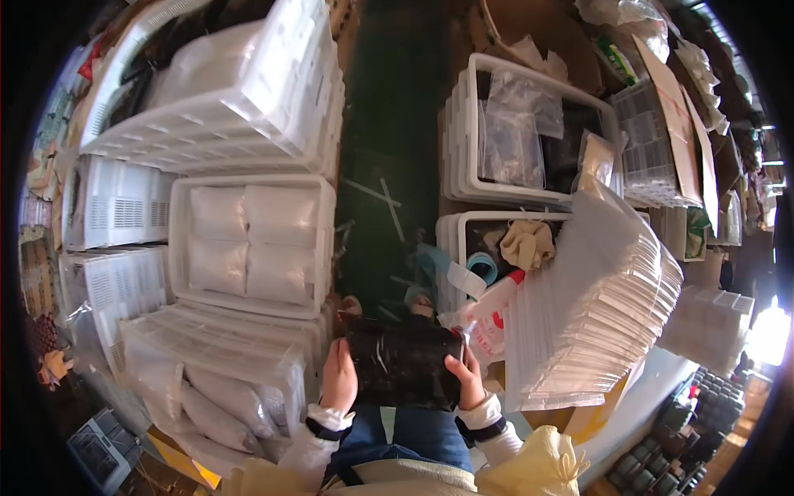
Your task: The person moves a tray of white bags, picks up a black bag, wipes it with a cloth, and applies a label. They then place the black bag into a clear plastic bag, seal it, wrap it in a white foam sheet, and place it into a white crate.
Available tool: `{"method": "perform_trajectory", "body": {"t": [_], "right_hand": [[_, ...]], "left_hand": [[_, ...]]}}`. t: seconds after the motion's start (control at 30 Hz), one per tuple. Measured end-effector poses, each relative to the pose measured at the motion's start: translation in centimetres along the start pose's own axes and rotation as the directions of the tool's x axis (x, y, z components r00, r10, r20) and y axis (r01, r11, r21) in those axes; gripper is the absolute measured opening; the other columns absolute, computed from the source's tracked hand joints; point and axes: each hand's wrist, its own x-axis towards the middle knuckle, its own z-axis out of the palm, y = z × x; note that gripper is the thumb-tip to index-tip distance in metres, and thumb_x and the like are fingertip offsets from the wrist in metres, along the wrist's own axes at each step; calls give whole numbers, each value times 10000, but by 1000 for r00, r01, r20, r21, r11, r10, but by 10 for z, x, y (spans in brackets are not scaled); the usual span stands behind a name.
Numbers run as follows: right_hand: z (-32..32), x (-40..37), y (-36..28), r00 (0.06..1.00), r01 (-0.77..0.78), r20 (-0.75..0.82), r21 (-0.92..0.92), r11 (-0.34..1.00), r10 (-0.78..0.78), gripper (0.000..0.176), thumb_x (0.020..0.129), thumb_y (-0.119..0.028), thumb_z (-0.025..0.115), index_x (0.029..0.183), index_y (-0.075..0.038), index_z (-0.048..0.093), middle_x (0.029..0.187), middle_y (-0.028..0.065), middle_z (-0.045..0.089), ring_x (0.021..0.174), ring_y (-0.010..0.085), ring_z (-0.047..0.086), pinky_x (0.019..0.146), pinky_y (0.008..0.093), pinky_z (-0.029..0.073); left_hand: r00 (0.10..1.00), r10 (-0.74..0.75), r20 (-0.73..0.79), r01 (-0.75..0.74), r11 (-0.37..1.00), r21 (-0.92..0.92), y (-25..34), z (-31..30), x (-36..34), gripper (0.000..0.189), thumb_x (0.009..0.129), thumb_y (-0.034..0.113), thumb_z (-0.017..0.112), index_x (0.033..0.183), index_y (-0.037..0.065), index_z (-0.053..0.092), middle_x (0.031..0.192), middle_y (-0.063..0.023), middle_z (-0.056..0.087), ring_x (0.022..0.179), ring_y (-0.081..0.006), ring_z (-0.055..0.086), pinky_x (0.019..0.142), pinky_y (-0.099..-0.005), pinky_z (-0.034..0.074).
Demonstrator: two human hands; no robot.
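A glossy black rectangular packet (401,364) is held level in front of my body, just above my lap. My left hand (339,379) grips its left edge, and my right hand (469,380) has hold of the right edge, thumb on top. The fingers beneath it are mostly hidden. What is inside the packet, if anything, does not show. Just right of my right hand lies a white plastic bag with red print (488,322). Beside that leans a large stack of clear flat plastic bags (587,306). Left of my left hand sit filled clear bags (219,413) in a white crate.
White crates stand in stacks on both sides; one crate (327,248) at left holds several plump white packs. A right-hand crate (471,124) contains clear bags over something dark. Beige cloth (528,242) and a blue tape roll (482,266) lie nearby. Green floor (372,140) runs between.
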Motion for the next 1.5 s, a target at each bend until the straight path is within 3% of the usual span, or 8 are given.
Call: {"method": "perform_trajectory", "body": {"t": [0.07, 0.3, 0.4, 0.77, 1.0, 1.1, 1.2, 1.5], "right_hand": [[-27, 26, 37, 969, -229, -76, 78, 970, 235, 511, 860, -228, 569, 1289, 6, 418, 1188, 90, 526, 1083, 178, 489, 947, 277, 355], [-70, 89, 136, 997, -67, -67, -436, 897, 42, 567, 941, -385, 439, 1271, 75, 417, 1242, 131, 503, 1157, 203, 439, 996, 271, 302], [-79, 106, 172, 993, -109, 3, -302, 947, 115, 562, 946, -368, 436, 1278, 84, 404, 1274, 150, 478, 1186, 214, 422, 1007, 271, 291], [-61, 29, 193, 972, -167, 28, -620, 766, 235, 707, 833, -303, 644, 1339, 43, 293, 1201, 265, 506, 1162, 319, 491, 969, 333, 370], [-66, 28, 165, 964, -265, -179, -629, 731, 195, 481, 915, -230, 508, 1295, 39, 386, 1162, 239, 551, 1122, 294, 524, 953, 318, 375], [-70, 31, 168, 981, -189, -157, -669, 719, 112, 473, 925, -204, 481, 1300, 64, 369, 1199, 237, 529, 1159, 279, 495, 975, 306, 350], [-83, 61, 177, 983, -180, -95, -613, 769, 155, 525, 910, -175, 492, 1330, 81, 309, 1220, 208, 516, 1167, 230, 465, 998, 296, 317], [-147, 185, 215, 948, 189, 318, -520, 833, -17, 767, 839, -222, 569, 1396, 77, 135, 1413, 227, 278, 1326, 272, 249, 1056, 337, 202]], "left_hand": [[999, 38, 22, -38, 998, 40, -21, 2, -3, 322, 966, 258, 357, 1031, -22, 502, 955, -243, 556, 901, -407, 519, 784, -401, 416], [920, -314, 233, 352, 924, -146, -103, 44, 15, 643, 730, 217, 748, 1210, -27, 397, 1118, -149, 556, 1009, -250, 546, 865, -335, 423], [930, -345, 129, 355, 933, -61, -141, 59, 24, 587, 721, 245, 759, 1128, -28, 436, 1035, -184, 586, 966, -249, 570, 843, -332, 428], [667, -738, 106, 700, 669, 251, -182, 14, -78, 573, 947, 411, 343, 1244, -75, 402, 1215, -235, 503, 1105, -366, 483, 936, -349, 359], [714, -567, 410, 636, 770, -42, -162, 30, -51, 766, 768, 330, 699, 1275, -80, 297, 1180, -198, 504, 1093, -280, 502, 954, -352, 374], [810, -368, 456, 354, 927, 120, -184, 28, -47, 946, 628, 346, 815, 1286, -64, 273, 1192, -169, 476, 1112, -252, 479, 942, -352, 387], [711, -524, 468, 540, 834, 113, -183, 39, -14, 1027, 578, 412, 828, 1322, -15, 264, 1189, -182, 503, 1120, -274, 485, 966, -353, 369], [895, -308, 323, 409, 855, -319, -270, 121, 85, 976, 695, 451, 750, 1357, -56, 242, 1230, -151, 497, 1092, -221, 507, 919, -331, 393]]}}
